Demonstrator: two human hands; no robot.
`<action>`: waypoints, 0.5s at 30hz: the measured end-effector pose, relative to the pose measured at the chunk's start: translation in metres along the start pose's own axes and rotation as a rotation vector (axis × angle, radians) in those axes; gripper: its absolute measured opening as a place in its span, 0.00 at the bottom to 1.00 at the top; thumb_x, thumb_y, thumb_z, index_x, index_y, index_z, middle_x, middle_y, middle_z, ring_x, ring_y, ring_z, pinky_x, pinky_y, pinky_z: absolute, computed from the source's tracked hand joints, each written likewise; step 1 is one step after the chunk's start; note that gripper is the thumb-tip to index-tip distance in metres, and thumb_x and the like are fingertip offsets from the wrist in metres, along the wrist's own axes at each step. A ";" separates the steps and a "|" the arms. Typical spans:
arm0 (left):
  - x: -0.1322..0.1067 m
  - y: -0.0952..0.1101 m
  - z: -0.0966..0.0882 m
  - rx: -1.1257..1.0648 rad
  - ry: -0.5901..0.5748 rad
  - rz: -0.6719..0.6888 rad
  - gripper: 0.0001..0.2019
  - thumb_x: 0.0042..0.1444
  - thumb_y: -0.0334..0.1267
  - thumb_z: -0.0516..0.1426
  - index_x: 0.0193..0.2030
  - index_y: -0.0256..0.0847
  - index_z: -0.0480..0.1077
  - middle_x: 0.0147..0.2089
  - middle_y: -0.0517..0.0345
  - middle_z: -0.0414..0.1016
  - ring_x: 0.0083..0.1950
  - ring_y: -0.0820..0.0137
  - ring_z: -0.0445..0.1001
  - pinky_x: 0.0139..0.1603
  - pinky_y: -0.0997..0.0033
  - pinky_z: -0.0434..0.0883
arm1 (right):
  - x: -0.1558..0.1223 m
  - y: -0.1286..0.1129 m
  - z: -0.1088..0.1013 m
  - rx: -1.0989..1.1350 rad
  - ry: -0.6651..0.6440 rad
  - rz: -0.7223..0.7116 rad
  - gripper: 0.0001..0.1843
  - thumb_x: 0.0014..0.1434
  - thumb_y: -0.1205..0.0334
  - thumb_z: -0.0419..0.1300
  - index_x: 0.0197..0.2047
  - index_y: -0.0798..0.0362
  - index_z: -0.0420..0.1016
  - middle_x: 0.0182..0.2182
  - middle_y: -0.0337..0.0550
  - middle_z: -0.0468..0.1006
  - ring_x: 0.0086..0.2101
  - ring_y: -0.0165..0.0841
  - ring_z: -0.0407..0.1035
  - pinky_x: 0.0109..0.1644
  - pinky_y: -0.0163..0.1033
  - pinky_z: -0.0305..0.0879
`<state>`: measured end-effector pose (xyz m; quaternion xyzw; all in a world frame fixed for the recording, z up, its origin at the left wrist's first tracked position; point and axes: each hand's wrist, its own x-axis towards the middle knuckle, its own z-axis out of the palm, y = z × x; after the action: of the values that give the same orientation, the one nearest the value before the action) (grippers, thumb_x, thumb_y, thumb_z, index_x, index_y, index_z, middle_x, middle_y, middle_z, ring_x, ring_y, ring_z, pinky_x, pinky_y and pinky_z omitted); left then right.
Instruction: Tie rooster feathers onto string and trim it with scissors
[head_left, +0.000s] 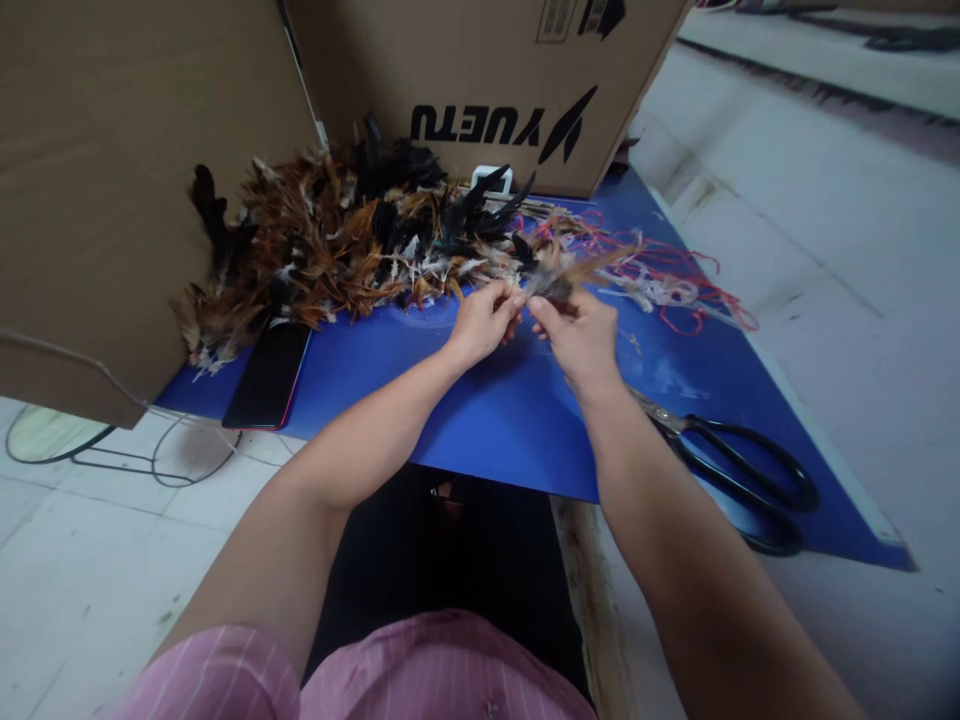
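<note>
Over the middle of the blue tabletop [360, 365], my two hands meet at the fingertips. My right hand [581, 335] is closed in a pinch on a small bunch of feathers [555, 285], grey and fluffy at the base with brown tips pointing right. My left hand [484, 322] pinches at the left end of the same bunch; its fingertips partly hide what lies between them. Just beyond the left hand spreads a large heap of feathers [330, 235], brown, black and white.
Black-handled scissors [739, 460] lie right of my right forearm. A dark phone [270, 378] rests at the left edge. Tangled pink and white strings [682, 280] lie at the right. Cardboard boxes [480, 60] stand behind and at the left [112, 180].
</note>
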<state>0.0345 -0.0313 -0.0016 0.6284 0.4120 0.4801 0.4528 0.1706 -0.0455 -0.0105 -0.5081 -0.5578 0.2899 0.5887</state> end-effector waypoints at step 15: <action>0.000 -0.004 0.000 0.048 -0.052 0.056 0.09 0.63 0.35 0.55 0.30 0.39 0.65 0.19 0.68 0.65 0.18 0.80 0.62 0.27 0.79 0.63 | -0.002 -0.008 0.002 0.229 -0.012 0.149 0.15 0.41 0.54 0.71 0.30 0.52 0.76 0.23 0.36 0.74 0.23 0.27 0.64 0.27 0.36 0.63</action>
<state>0.0342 -0.0308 -0.0058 0.6625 0.3937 0.4660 0.4347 0.1670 -0.0491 -0.0043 -0.4758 -0.4852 0.3978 0.6164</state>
